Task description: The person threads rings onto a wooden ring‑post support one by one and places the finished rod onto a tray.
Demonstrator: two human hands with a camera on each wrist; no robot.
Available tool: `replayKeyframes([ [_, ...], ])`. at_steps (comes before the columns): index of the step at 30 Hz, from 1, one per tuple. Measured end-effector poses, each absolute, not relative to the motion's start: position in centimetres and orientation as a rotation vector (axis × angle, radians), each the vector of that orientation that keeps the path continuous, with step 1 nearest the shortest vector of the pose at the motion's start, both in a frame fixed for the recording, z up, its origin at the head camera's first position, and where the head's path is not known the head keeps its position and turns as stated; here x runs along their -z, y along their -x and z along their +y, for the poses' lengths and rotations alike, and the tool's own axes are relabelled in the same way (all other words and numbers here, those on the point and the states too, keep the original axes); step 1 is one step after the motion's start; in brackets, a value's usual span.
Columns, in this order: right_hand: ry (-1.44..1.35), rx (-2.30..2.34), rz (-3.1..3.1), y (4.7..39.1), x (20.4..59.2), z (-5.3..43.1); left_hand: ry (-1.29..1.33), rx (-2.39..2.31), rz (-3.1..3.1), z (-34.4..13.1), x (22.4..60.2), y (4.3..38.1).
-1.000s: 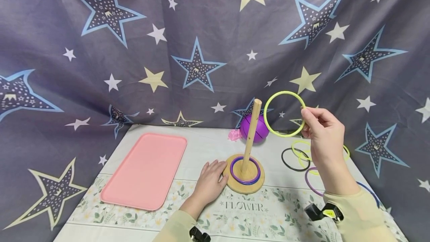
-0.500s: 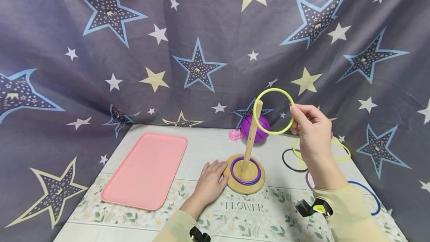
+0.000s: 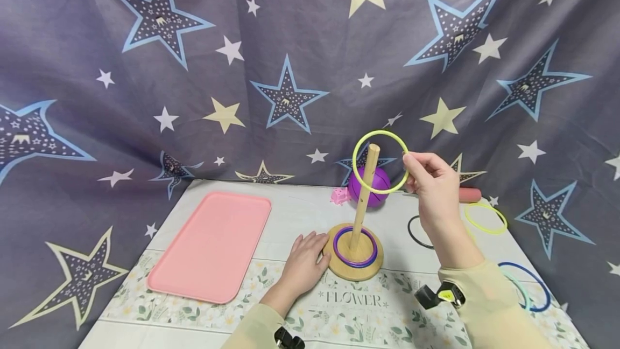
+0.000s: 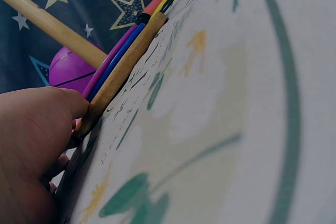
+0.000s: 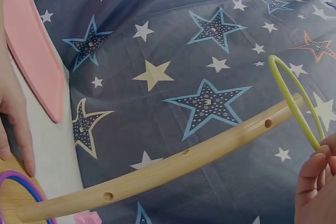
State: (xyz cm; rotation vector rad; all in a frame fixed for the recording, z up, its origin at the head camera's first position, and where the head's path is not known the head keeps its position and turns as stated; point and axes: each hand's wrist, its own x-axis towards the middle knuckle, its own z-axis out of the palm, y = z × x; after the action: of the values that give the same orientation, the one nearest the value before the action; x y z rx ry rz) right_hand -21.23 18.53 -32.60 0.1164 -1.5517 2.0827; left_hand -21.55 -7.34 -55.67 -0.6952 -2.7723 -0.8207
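Observation:
My right hand (image 3: 436, 185) pinches a yellow-green ring (image 3: 380, 132) by its right side, thumb against fingers. The ring is steeply tilted at the top of a wooden post (image 3: 364, 198), whose tip shows inside its outline. From the right wrist view, one side of the ring (image 5: 278, 72) crosses the post just short of the tip. A purple ring (image 4: 109, 60) lies over a blue ring (image 4: 116, 61) around the post's foot, on the round wooden base (image 3: 356, 274). My left hand (image 3: 302, 265) rests on the table, touching the base's left edge with its fingers outstretched.
A pink tray (image 3: 210, 246) lies at left. Behind the post are a purple ball (image 3: 380, 185) and a small pink object (image 3: 340, 195). At right lie a black ring (image 3: 411, 228), a yellow ring (image 3: 486, 230), another blue ring (image 3: 547, 295) and a reddish cylinder (image 3: 470, 194).
My right hand has moved left with the yellow-green ring, from right of the post to its top. The left hand has stayed at the base.

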Motion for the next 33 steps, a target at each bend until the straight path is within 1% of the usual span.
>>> replayKeyframes([
  [17,-0.05,-2.068,-1.656,22.3,35.4,18.2,0.689,0.818,-2.784,-7.4,55.9,21.7],
  [33,0.031,-2.063,-1.783,22.5,38.0,18.3,0.696,0.817,-2.784,-7.4,55.8,21.7],
])
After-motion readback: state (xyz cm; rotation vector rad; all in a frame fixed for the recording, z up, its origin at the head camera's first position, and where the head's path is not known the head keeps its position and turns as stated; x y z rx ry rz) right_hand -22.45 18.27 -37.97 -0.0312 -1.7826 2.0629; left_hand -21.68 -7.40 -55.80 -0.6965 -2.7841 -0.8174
